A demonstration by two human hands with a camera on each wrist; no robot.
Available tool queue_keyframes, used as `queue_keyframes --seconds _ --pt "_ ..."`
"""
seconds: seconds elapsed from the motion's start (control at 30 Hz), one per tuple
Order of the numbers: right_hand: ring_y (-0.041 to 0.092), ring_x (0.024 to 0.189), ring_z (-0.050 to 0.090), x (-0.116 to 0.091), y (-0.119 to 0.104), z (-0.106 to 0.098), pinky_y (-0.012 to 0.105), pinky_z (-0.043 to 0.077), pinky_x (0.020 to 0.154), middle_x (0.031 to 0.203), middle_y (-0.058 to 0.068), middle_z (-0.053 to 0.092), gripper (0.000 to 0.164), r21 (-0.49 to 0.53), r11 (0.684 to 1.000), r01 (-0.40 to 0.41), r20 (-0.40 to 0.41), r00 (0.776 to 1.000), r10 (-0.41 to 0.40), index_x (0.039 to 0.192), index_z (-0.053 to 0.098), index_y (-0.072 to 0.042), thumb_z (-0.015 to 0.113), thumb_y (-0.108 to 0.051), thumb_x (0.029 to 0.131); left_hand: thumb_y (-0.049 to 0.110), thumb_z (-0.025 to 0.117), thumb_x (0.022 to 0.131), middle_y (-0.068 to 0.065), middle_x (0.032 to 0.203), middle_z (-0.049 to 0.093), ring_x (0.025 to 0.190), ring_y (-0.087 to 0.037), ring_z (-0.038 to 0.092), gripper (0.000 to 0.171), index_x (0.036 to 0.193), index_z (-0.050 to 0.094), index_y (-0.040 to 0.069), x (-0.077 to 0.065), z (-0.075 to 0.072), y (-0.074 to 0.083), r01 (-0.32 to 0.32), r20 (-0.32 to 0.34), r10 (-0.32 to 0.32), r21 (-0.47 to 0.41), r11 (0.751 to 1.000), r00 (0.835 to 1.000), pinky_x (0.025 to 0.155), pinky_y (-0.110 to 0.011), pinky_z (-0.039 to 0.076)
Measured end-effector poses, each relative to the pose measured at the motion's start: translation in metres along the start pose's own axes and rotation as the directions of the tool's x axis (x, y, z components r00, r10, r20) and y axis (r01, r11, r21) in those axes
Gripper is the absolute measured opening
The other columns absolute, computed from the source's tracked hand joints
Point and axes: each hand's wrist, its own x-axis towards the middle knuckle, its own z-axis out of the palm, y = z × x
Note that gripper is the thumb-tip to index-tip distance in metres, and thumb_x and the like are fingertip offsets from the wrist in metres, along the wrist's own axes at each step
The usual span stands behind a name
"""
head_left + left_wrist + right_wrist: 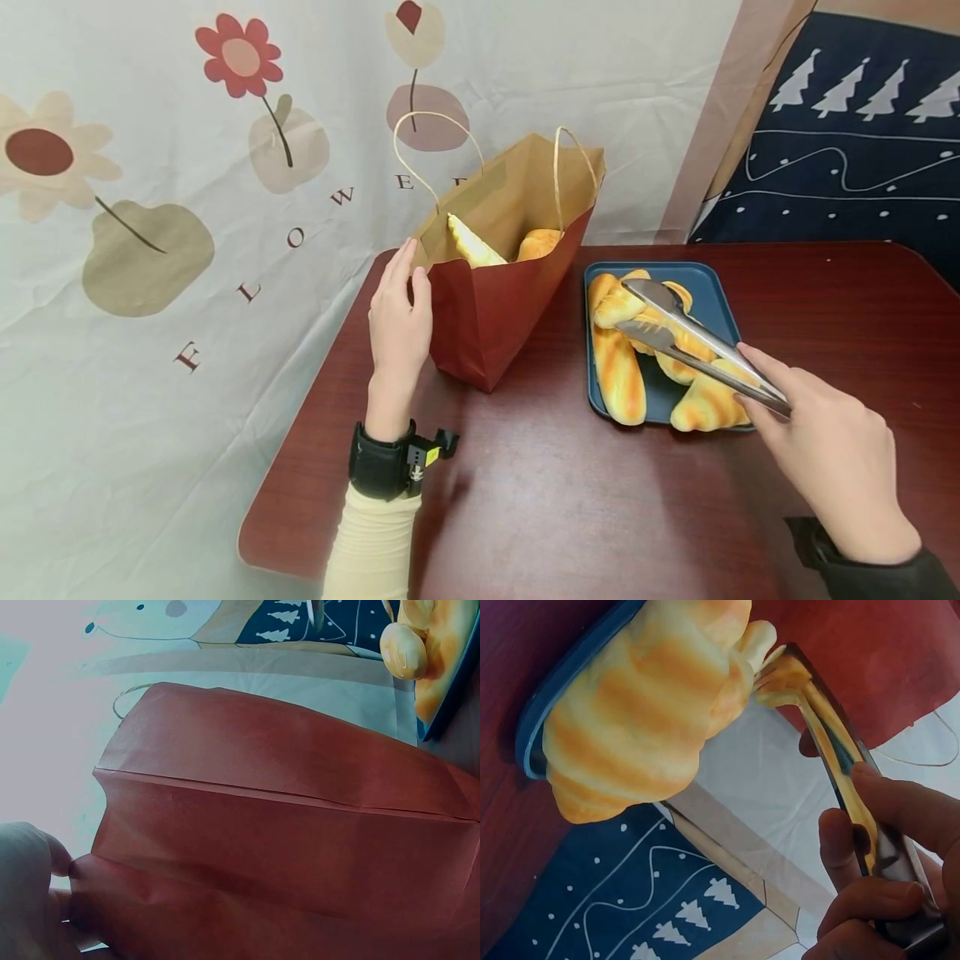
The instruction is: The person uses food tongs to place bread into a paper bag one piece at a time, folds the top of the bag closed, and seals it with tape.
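A red paper bag (510,300) with twisted cord handles stands upright and open. Inside it show a long pale bread (474,243) and a rounder golden bread (540,243). My left hand (399,312) holds the bag's left rim, the thumb and fingers meeting its edge in the left wrist view. In my right hand (832,446) I grip metal tongs (708,340), their arms spread over the bread on a blue tray (723,292). Beneath the tips lies a small roll (617,307); whether they touch it I cannot tell.
A long loaf (621,379) fills the tray's left side, and a croissant-shaped bread (708,404) lies at its front right corner. The dark red table (555,500) ends at a white flower-printed cloth (225,400) on the left. Behind, a navy tree-patterned cloth (847,167) hangs.
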Motion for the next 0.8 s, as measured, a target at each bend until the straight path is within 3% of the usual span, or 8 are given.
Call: queue_keyframes --seconds 0.3,0.8 --pt "0.018 0.044 0.038 0.005 0.001 -0.001 0.026 0.023 0.040 0.092 0.020 0.065 0.077 -0.058 0.996 0.066 -0.004 0.998 -0.066 0.138 0.051 -0.024 0.081 -0.019 0.068 0.031 0.036 0.101 0.007 0.147 0.044 0.136 -0.013 0.043 0.044 0.143 0.044 0.023 0.000 0.001 -0.002 0.003 0.005 -0.003 -0.001 1.000 1.000 0.108 -0.044 0.037" --pt "0.016 0.042 0.031 0.019 -0.008 -0.001 0.026 0.022 0.039 0.087 0.018 0.064 0.075 -0.122 0.981 0.147 -0.001 0.989 -0.149 0.135 0.054 -0.020 0.083 -0.015 0.066 0.031 0.036 0.100 0.007 0.147 0.045 0.136 -0.013 0.043 0.044 0.143 0.045 0.023 0.000 0.001 -0.001 -0.001 0.003 0.001 -0.002 1.000 1.000 0.108 -0.044 0.037"
